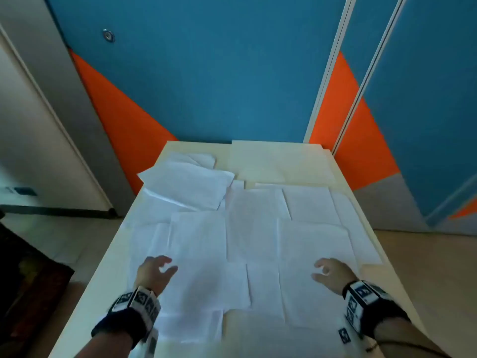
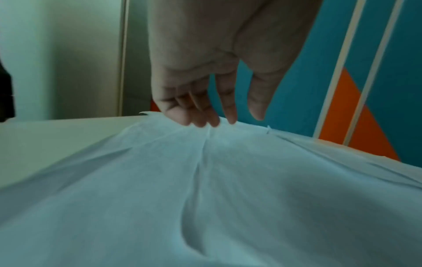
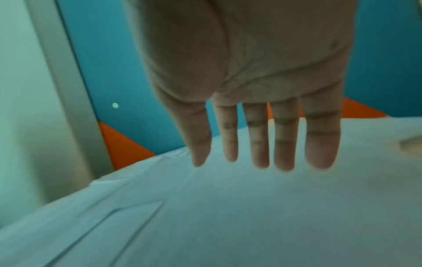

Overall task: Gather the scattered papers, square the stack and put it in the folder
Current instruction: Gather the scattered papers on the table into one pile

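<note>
Several white papers (image 1: 250, 228) lie scattered and overlapping across the pale table (image 1: 108, 270). A cream folder (image 1: 281, 161) lies flat at the table's far end, right of centre. My left hand (image 1: 160, 270) hovers over the near left sheets with loosely spread fingers and holds nothing. In the left wrist view the fingers (image 2: 203, 115) point down at the papers (image 2: 205, 189). My right hand (image 1: 325, 271) hovers over the near right sheets, empty too. In the right wrist view its fingers (image 3: 258, 144) hang straight above the papers (image 3: 228, 207).
Some sheets at the far left (image 1: 185, 182) are lifted and crooked, reaching past the table's left edge. A blue and orange wall (image 1: 206, 73) stands just behind the table. Floor (image 1: 426, 267) lies on both sides, with a dark rug (image 1: 25, 280) at the left.
</note>
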A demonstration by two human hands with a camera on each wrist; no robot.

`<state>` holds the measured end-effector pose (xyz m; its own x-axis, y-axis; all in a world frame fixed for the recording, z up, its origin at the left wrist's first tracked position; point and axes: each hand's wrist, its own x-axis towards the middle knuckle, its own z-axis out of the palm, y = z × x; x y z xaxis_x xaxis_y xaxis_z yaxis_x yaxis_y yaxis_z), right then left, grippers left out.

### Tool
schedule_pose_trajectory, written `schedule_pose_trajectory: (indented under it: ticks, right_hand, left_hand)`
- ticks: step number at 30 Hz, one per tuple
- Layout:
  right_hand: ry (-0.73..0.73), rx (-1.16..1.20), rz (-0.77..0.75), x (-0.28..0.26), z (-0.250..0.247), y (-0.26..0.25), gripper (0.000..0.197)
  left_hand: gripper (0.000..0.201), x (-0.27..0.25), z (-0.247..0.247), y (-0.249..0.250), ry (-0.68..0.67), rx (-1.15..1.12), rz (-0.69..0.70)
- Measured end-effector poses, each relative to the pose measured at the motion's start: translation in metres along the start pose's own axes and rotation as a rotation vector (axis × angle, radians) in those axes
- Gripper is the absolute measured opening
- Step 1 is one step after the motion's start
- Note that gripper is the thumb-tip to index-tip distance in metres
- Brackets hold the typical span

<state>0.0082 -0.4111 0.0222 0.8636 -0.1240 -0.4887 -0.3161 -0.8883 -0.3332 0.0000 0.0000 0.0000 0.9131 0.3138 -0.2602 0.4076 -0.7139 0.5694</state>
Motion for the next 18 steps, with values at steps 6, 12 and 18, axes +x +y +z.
schedule_pose_trajectory:
  ticks: [6,12,18]
  right_hand:
    - [0.148,0.099,0.384,-0.001,0.002,0.017,0.079]
    - [0.131,0.208,0.655,-0.003,0.019,0.034,0.116]
    - [0.096,0.183,0.589,0.005,0.030,-0.006,0.118]
  left_hand:
    - [0.082,0.009,-0.014,-0.015,0.029,0.159,-0.348]
    - [0.092,0.014,-0.012,-0.017,0.013,0.221,-0.467]
    - [0.091,0.019,0.015,0.005,-0.116,0.114,-0.294]
